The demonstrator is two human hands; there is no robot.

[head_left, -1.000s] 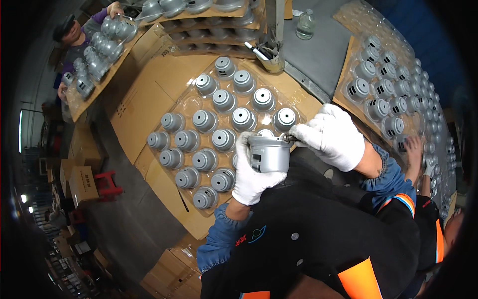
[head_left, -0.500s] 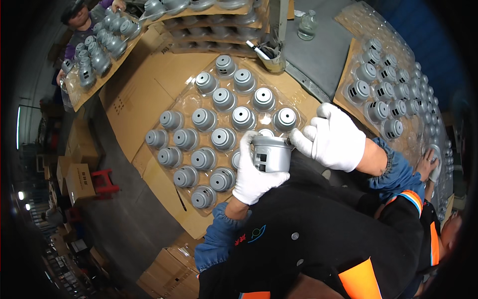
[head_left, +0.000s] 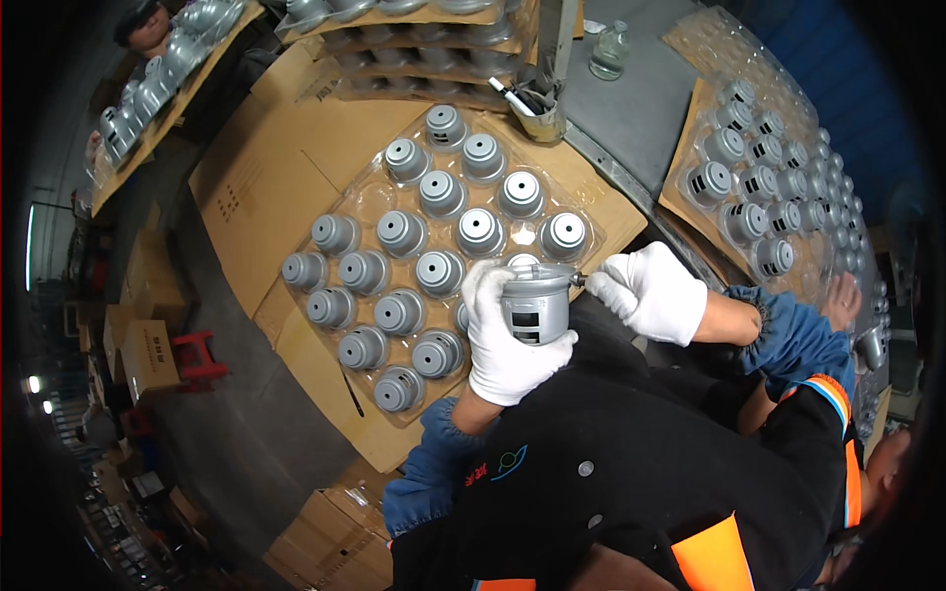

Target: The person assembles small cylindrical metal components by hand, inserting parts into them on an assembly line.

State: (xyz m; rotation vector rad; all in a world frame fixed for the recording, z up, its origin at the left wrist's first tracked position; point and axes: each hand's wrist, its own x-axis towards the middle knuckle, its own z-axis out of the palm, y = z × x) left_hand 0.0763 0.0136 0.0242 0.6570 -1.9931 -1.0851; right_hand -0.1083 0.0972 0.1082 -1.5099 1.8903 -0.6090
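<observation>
Nearest: the person's dark jacket with orange stripes fills the lower right; blue sleeve cuffs show at both wrists.

Left hand (head_left: 507, 340), white-gloved: closed around a grey metal can (head_left: 535, 303) with slots in its side, held upright just above the near right edge of the tray.

Right hand (head_left: 650, 293), white-gloved: curled, fingertips pinched at the can's upper right rim, touching it.

Clear plastic tray (head_left: 367, 204): lies on flattened cardboard (head_left: 261, 212), holding rows of grey round caps (head_left: 440, 273), each in its own pocket. A few pockets at the far left corner and near the held can stand open. The tray's near corner sits close to the cardboard's edge; beyond that edge, to the left, dark floor lies open.

Right: a second tray of grey cans (head_left: 754, 182) on cardboard, its near edge close to the right forearm. Another person's hand (head_left: 843, 300) rests at that tray's near end.

Between the trays: a grey table top (head_left: 641, 108), bare for much of its width, with a small clear bottle (head_left: 611, 49) at its far side and a cup of pens (head_left: 537, 108) at its left edge.

Far: stacked trays of cans (head_left: 394, 20) along the top. Far left: another loaded tray (head_left: 158, 84), a person behind it.

Near left floor: a red stool (head_left: 197, 355) beside cartons.
</observation>
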